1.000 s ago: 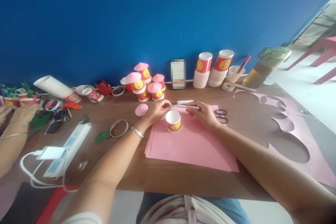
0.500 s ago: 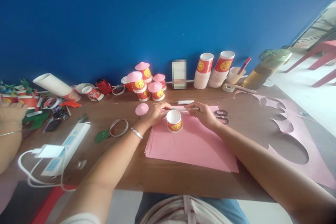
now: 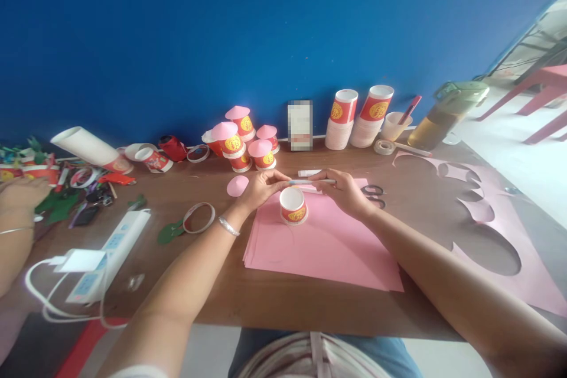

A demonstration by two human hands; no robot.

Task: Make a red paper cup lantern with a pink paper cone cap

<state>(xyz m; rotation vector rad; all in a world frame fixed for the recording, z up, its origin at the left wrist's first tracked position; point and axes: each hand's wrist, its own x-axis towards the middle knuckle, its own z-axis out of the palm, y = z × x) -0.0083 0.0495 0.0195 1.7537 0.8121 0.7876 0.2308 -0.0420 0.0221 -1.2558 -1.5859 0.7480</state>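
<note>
My left hand [image 3: 266, 188] pinches one end of a slim, pale pen [image 3: 305, 182], and my right hand [image 3: 340, 190] grips the other end. The pen lies level between them, just behind a red-and-white paper cup [image 3: 293, 208]. That cup has a yellow emblem and stands on a stack of pink paper sheets [image 3: 328, 248], its white inside facing up. A faint drawn curve shows on the top sheet. Behind the pen rests a short white marker [image 3: 309, 173]. Black-handled scissors [image 3: 374, 192] lie beside my right hand, their blades hidden.
Cups with pink cone roofs [image 3: 261, 153] stand at the wall, near a loose pink cone [image 3: 238, 186]. Stacked paper cups [image 3: 341, 121], a tape roll [image 3: 384, 147] and a jug [image 3: 443, 121] are right. Cut pink paper [image 3: 496, 230], a power strip [image 3: 110, 254] and another person's hand [image 3: 22, 195] flank me.
The pen now sits slightly higher and more fully in view between my hands. The cup and paper stack stay put; the whole view has shifted slightly. The other person's hand has moved a little.
</note>
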